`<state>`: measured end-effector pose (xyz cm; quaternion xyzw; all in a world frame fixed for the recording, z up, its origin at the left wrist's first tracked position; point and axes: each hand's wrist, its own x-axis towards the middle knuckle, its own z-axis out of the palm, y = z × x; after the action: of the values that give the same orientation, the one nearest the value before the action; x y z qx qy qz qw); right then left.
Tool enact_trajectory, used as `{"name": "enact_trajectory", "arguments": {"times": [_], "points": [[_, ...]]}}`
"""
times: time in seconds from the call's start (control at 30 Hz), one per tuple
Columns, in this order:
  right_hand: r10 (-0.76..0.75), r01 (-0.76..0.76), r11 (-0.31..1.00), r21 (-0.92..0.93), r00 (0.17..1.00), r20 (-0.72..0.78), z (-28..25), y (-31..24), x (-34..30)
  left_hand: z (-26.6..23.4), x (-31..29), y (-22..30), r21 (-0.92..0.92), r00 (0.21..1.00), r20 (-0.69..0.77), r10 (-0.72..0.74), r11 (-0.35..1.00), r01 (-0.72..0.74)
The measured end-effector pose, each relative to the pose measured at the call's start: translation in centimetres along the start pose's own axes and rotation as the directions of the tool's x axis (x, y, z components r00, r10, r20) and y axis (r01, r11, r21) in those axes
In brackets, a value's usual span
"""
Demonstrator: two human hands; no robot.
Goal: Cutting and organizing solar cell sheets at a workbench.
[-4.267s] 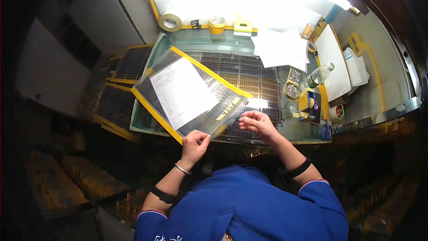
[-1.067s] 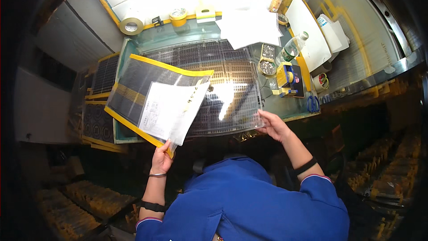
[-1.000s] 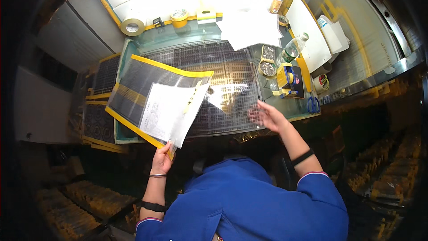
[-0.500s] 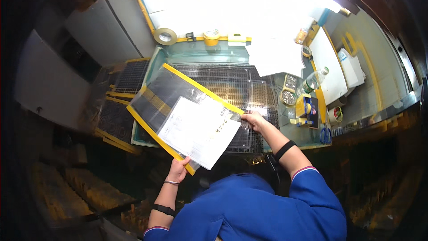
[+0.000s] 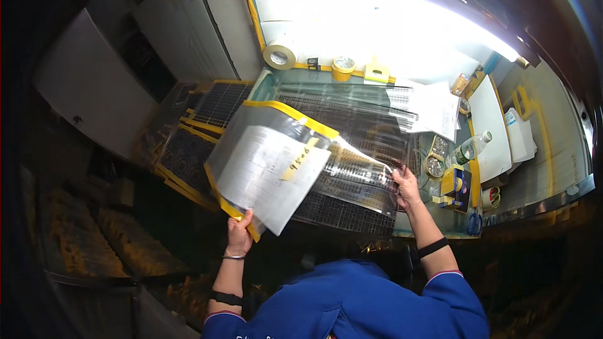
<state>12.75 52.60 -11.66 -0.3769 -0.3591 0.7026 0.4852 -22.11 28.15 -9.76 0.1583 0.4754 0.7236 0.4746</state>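
1. While my left hand [image 5: 239, 233] pinches the bottom corner of the yellow-edged panel [image 5: 264, 150], I keep that grip firm on the rigid rim, not on the film. The panel is raised and tilted over the left half of the bench [image 5: 440, 229].
2. My right hand [image 5: 405, 187] is closed on the edge of the clear film sheet [image 5: 355, 172], which spans from the panel to that hand. Hands are well apart, film stretched between them.
3. Best handling, as I judge it: keep the film taut and level so it doesn't fold or cling to itself (thin, glossy, floppy stuff).
4. A white paper sheet [image 5: 270, 172] with a yellow strip lies against the panel; I'd watch that it doesn't slide off at this tilt.
5. Materials: panel is dark, flat, stiff, with yellow tape borders. The grid tray [image 5: 352, 110] on the bench is dark mesh, rectangular.
6. Tape rolls [image 5: 280, 56] stand at the back, a plastic bottle [image 5: 468, 149] at right.
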Motion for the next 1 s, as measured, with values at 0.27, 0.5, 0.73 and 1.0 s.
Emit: {"name": "enact_trajectory", "arguments": {"times": [0.27,0.5,0.73,1.0], "points": [[-0.39,0.375,0.92,-0.112,0.863,-0.319,-2.8,-4.2,-0.8,-0.9,0.6,-2.4,-0.077,0.998,-0.07,-0.006,0.997,0.001],[-0.401,0.43,0.902,0.048,0.873,-0.278,-3.3,-6.7,-2.1,-0.2,-0.4,-8.3,0.021,0.988,-0.051,-0.148,0.989,0.149],[-0.098,0.104,0.993,0.047,0.989,-0.11,-4.3,-5.6,-3.3,4.6,-1.7,-11.6,0.04,0.894,0.074,-0.443,0.897,0.441],[0.138,-0.137,0.979,-0.15,0.99,-0.01,-3.0,-7.2,-4.9,1.1,1.2,-2.2,0.403,0.731,0.242,-0.638,0.751,0.523]]}}
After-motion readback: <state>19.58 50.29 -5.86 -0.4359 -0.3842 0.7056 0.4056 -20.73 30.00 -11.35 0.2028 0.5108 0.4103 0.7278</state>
